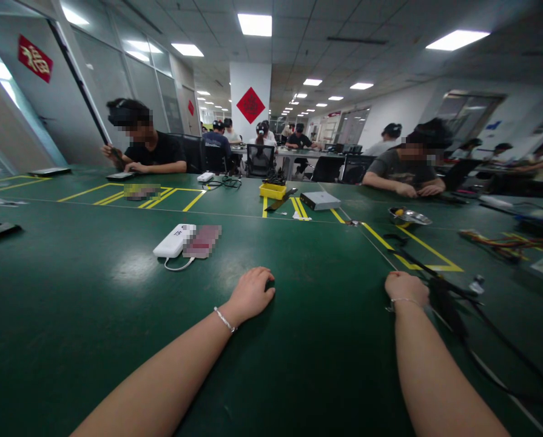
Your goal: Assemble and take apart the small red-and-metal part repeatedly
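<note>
My left hand point(253, 293) rests on the green table point(93, 291) with its fingers curled under, and nothing shows in it. A thin bracelet circles that wrist. My right hand point(406, 287) lies at the right, fingers closed, touching a bundle of black cables point(444, 297) that trails off to the right. Whether the fingers actually grip the cables is hidden. A white power bank point(175, 240) with a cable lies ahead of my left hand.
Yellow tape lines point(417, 249) mark the table. A yellow bin point(272, 190), a grey box point(320, 200) and a metal dish point(409, 216) sit farther back. Coloured wires point(503, 246) lie at the right. People sit working across the table at left point(146, 142) and right point(408, 167).
</note>
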Action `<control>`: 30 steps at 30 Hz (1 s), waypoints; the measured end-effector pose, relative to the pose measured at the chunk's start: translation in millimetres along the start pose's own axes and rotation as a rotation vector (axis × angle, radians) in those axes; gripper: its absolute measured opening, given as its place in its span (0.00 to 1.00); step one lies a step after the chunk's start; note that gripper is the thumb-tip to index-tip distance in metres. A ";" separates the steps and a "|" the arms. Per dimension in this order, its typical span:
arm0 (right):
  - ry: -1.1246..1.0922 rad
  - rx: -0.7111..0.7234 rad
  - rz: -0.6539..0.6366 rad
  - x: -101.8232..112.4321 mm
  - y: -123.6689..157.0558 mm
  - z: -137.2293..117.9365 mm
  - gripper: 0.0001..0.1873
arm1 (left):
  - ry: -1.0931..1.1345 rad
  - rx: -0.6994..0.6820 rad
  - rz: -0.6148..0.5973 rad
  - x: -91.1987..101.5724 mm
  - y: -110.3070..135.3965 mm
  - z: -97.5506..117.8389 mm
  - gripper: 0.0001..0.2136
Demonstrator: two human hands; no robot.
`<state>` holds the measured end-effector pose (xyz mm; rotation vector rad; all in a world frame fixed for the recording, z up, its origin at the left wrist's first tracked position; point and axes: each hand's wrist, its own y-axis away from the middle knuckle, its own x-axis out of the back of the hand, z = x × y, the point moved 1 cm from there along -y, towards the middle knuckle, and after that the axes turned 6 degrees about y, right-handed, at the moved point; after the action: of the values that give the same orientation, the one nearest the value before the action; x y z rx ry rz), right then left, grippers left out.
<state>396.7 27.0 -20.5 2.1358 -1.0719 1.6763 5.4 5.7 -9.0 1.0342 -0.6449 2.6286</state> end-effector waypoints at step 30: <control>0.083 0.925 -0.214 21.5 127.9 -146.4 0.19 | -0.267 0.086 -0.136 -2.7 -0.5 1.1 0.18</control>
<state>204.6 12.3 13.9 2.4764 0.0320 2.3957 8.1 5.4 -10.0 1.4186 -0.4977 2.4421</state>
